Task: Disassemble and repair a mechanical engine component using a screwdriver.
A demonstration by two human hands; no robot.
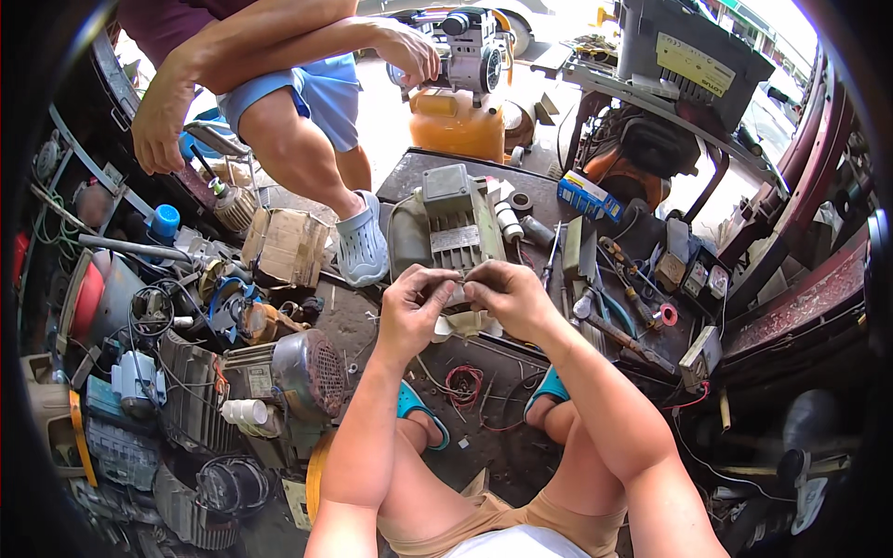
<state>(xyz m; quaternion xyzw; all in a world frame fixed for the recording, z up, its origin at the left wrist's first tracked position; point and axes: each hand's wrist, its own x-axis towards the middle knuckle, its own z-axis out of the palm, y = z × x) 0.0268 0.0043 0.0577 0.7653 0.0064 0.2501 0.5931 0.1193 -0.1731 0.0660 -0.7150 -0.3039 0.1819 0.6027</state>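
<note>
In front of me, my left hand is closed, thumb and forefinger pinched together. My right hand is pinched the same way, its fingertips almost meeting the left ones. Whatever lies between the fingertips is too small to make out. Just beyond both hands stands a grey-green electric motor with a finned body and a box-shaped cover on top. A pale cloth-like piece lies below my hands. To the motor's right are a white cylinder and a long thin screwdriver.
Another person's foot in a grey clog rests left of the motor. Hand tools, including pliers, and a blue box lie rightward. Old motors and a cardboard box crowd the left. Red wire lies between my feet.
</note>
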